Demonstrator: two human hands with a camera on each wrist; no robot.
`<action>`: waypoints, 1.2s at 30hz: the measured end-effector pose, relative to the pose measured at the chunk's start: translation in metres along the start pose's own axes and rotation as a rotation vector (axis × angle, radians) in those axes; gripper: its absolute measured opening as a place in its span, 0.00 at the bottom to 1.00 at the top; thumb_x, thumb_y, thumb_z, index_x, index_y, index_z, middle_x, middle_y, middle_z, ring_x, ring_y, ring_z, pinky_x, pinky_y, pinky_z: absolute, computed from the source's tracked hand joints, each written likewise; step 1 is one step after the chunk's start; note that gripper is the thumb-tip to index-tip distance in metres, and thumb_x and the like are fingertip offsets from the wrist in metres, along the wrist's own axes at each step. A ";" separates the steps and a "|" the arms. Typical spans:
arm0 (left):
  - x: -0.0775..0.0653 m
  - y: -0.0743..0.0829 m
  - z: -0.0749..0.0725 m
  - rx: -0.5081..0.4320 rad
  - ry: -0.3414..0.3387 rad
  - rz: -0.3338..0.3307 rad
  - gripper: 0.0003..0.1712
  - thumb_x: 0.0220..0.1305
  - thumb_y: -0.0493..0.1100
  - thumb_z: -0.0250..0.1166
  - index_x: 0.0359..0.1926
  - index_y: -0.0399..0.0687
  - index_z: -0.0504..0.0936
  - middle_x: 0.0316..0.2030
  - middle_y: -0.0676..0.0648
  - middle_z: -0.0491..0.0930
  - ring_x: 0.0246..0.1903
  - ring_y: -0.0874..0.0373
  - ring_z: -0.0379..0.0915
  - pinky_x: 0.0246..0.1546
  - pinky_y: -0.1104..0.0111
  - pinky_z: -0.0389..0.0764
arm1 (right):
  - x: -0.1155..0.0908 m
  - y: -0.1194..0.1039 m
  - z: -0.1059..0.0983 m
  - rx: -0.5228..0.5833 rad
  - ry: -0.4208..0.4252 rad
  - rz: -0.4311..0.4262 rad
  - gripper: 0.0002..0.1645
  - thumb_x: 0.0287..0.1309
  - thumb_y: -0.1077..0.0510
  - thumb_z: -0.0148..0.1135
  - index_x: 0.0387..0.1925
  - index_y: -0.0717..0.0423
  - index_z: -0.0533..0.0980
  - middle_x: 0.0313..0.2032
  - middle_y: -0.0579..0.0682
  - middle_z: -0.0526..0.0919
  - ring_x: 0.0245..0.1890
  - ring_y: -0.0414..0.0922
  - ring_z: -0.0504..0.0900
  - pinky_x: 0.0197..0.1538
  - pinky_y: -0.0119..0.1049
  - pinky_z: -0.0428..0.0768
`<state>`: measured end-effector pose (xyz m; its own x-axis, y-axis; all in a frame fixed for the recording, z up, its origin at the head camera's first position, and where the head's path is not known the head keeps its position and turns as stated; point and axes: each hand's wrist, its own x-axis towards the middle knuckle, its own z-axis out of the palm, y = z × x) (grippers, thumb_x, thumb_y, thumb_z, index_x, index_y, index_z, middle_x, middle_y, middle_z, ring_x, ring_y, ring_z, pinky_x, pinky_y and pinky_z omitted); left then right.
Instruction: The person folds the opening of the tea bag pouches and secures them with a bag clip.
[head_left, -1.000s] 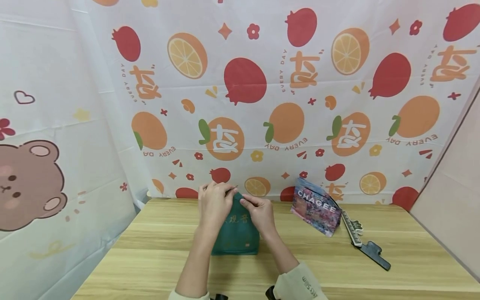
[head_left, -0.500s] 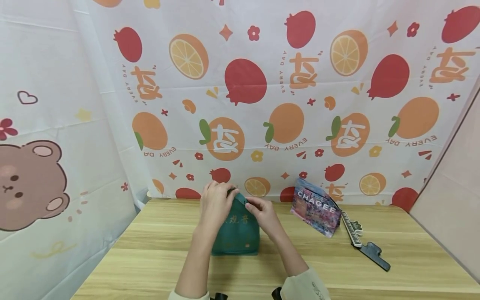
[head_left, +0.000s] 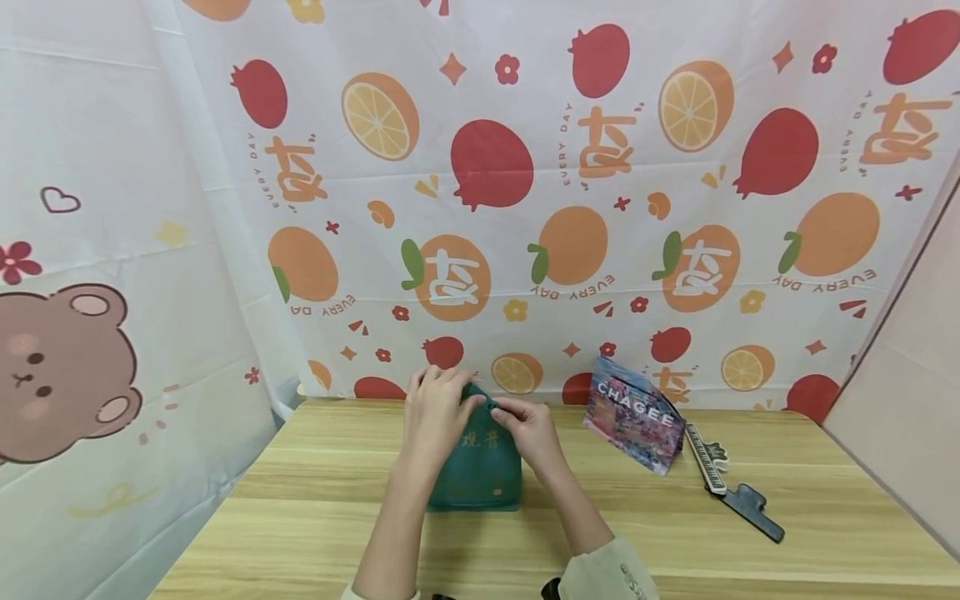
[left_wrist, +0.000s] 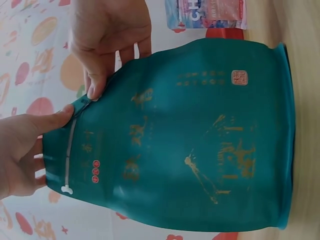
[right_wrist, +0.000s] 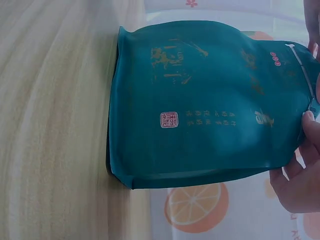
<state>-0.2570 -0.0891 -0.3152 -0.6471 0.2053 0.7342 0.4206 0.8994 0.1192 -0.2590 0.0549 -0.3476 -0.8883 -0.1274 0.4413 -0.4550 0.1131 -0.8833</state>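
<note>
A dark green tea pouch (left_wrist: 165, 150) with gold print stands upright on the table, its top narrowed between both hands. My left hand (head_left: 437, 414) grips the left part of the top, the thumb lying on the front face in the left wrist view. Close beside it, my right hand (head_left: 531, 431) pinches the right part of the top edge with thumb and fingers. Across the upper front runs a thin pale strip (left_wrist: 70, 145) with a small white end. Between the two thumbs the top edge is bent over. The pouch's back is hidden.
A colourful pouch marked CHAGEE (head_left: 632, 415) leans at the back right of the wooden table (head_left: 315, 508). Beside it lie a patterned, keyboard-like clip (head_left: 707, 458) and a dark clip (head_left: 752, 511). A fruit-printed cloth (head_left: 570, 192) hangs behind.
My right hand has shifted slightly along the top edge of the tea pouch, and the folded top piece between the hands has changed shape. The left hand keeps its grip. The pouch stays in place.
</note>
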 end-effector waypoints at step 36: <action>0.000 -0.001 0.003 -0.047 0.073 -0.006 0.15 0.44 0.46 0.74 0.33 0.45 0.84 0.32 0.48 0.82 0.31 0.52 0.70 0.51 0.55 0.65 | 0.009 0.023 -0.010 0.001 -0.054 0.041 0.10 0.57 0.68 0.59 0.39 0.71 0.79 0.36 0.60 0.82 0.36 0.50 0.80 0.41 0.44 0.78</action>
<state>-0.2599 -0.0888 -0.3173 -0.6026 0.1698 0.7798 0.4474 0.8810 0.1538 -0.2777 0.0665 -0.3621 -0.9013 -0.1753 0.3960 -0.4186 0.1178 -0.9005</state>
